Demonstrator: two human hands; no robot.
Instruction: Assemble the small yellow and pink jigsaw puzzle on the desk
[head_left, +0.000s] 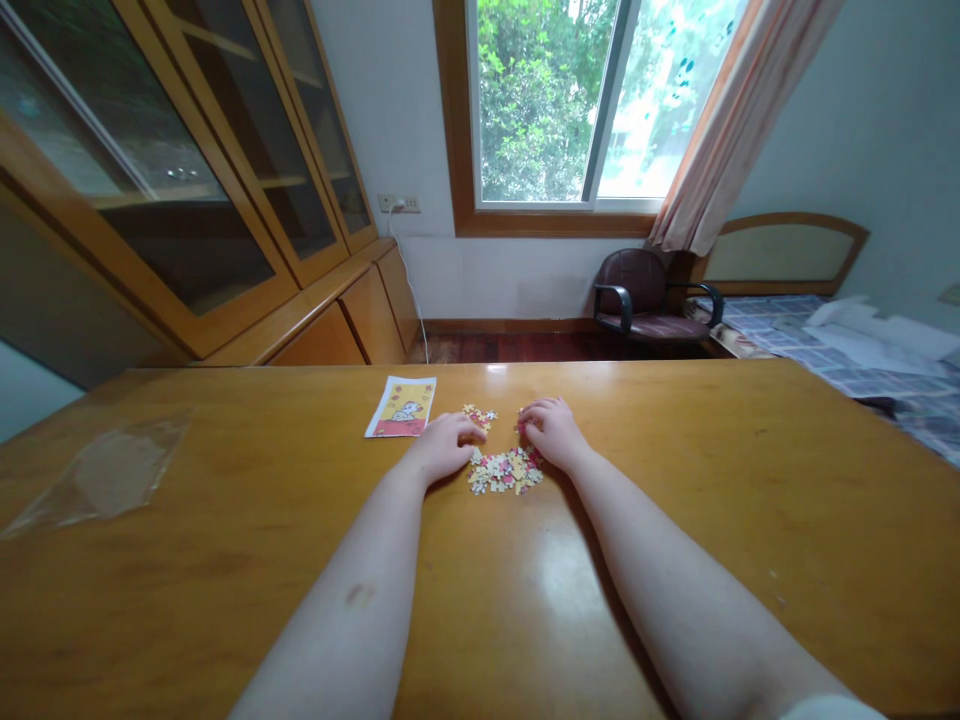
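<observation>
A heap of small jigsaw puzzle pieces (504,470), white, yellow and pink, lies on the wooden table (480,600) between my hands. My left hand (448,446) rests at the heap's left side, thumb and fingers apart and curved towards the pieces. Just beyond its fingertips is a smaller cluster of pieces (480,415). On the right, my right hand (555,434) is bent over some pink pieces, its fingers loosely curved and partly covering them. Neither hand visibly lifts a piece. Left of my left hand lies a picture card (403,408) with a white cartoon figure on yellow and pink.
A clear plastic bag (112,470) lies flat on the table's left. Beyond the table's far edge are a glass-fronted cabinet (247,150), a dark office chair (637,295) and a bed (862,340) at the right.
</observation>
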